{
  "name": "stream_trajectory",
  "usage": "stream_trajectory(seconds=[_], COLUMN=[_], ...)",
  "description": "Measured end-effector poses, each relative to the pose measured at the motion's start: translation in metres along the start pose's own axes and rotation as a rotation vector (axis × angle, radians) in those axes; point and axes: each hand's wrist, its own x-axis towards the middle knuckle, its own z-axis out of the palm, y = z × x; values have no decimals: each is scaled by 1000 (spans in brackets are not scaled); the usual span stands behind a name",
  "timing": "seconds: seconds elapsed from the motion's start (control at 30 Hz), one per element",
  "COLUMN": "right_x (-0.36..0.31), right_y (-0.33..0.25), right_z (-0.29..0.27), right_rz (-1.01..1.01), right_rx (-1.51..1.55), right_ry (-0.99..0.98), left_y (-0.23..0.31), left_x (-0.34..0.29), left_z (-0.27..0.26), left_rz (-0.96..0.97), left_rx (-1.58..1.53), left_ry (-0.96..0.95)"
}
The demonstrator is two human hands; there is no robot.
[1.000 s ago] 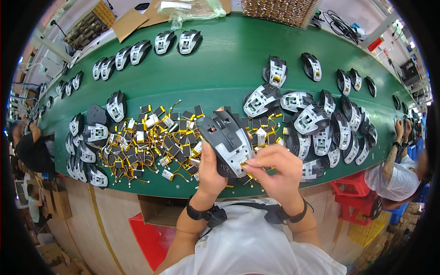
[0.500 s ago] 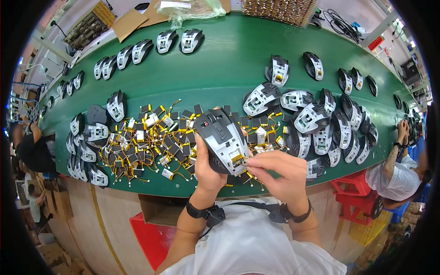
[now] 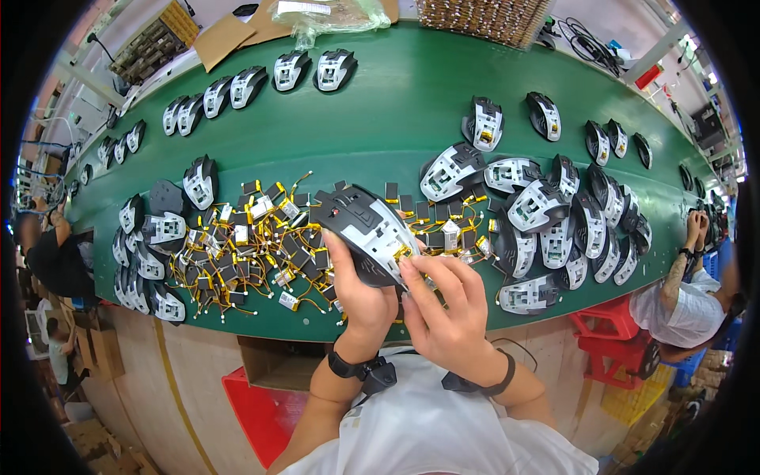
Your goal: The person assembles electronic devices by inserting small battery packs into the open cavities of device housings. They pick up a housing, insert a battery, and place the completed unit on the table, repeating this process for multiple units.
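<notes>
In the head view, we see the left hand curled around a black-and-silver wireless-style computer mouse, held tilted above the green workbench; its underside fingers are hidden. The right hand is partly open: fingertips rest on the yellow-taped part at the mouse's near end, thumb parted below, apparently gripping nothing. By our judgement, hard pressing could dent that part or pinch its leads, and a loose left grip could let the shell slip onto the wired pouch batteries. The batteries' pale faces and the white label on the clear plastic bag are too small for us to read.
</notes>
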Motion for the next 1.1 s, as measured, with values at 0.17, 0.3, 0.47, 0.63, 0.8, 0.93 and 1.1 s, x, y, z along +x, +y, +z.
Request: stream_trajectory(seconds=[0.17,0.3,0.47,0.63,0.8,0.93,1.1], right_x=[2,8,12,6,4,5,-3], right_y=[5,10,16,16,7,25,20], right_z=[-10,-8,-9,-2,0,3,2], right_rz=[-37,-24,3,-56,-27,-135,-161], right_rx=[7,24,162,140,35,133,157], right_ry=[19,54,-31,-18,-1,107,111], left_y=[4,5,12,15,12,4,7], left_x=[-3,-11,-1,4,-1,-7,-7], left_z=[4,10,10,11,5,13,8], left_rz=[16,-23,-39,-8,3,-27,-107], left_rx=[68,97,54,18,69,87,54], left_ry=[-104,-34,-48,-56,-32,2,-24])
